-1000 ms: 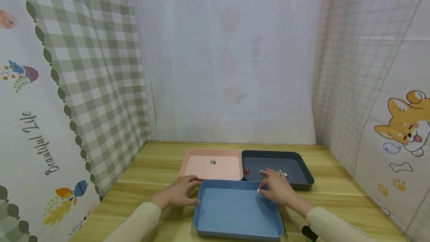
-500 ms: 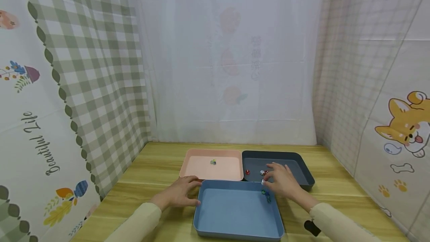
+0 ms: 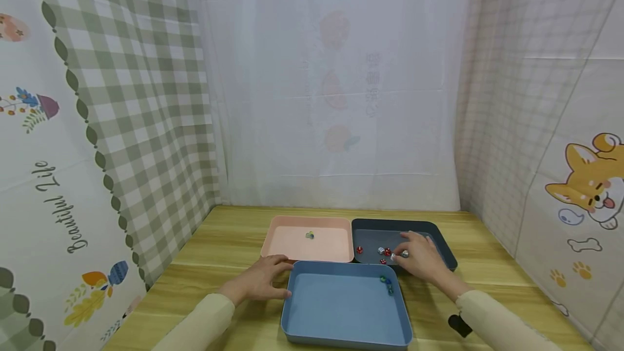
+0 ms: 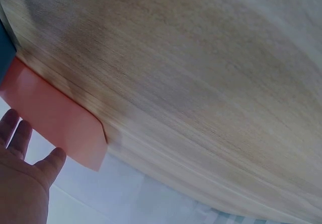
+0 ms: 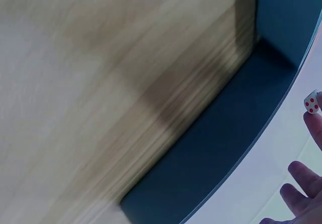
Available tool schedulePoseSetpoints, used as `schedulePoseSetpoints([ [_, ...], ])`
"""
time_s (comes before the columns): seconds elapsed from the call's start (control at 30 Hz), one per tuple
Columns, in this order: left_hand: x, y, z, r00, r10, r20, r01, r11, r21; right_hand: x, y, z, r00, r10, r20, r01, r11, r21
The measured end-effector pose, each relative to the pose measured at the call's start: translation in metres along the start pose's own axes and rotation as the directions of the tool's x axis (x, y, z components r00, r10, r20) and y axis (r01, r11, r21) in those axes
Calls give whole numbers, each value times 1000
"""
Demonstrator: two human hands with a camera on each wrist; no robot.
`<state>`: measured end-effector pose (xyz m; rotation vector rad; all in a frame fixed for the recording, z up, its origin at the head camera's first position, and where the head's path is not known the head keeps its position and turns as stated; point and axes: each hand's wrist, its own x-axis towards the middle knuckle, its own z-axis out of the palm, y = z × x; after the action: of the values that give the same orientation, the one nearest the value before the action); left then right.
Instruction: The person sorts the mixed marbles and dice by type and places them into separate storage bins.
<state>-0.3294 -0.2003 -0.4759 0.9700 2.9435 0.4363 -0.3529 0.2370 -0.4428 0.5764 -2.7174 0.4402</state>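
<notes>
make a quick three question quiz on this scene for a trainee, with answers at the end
1. What is the right hand pinching?
2. True or false: the pink tray sits closer to the person than the blue tray does.
3. Fill in the blank: the red dice lie in the ____ tray.

Key:
1. A white die with red dots.
2. False; the blue tray is closer, and the pink tray lies beyond it.
3. Dark navy tray.
</notes>
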Motion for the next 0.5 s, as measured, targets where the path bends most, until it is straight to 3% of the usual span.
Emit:
schedulePoseSetpoints([
  [0.27,-1,2,-2,1000,6,-4,-6,1000,11,3,29,-3,999,47,-28,-47,999,-27],
  [0.5,-1,1,0,1000,12,-15,-11,1000,13,10,55,-6,993,112,-35,-115,987,-110],
])
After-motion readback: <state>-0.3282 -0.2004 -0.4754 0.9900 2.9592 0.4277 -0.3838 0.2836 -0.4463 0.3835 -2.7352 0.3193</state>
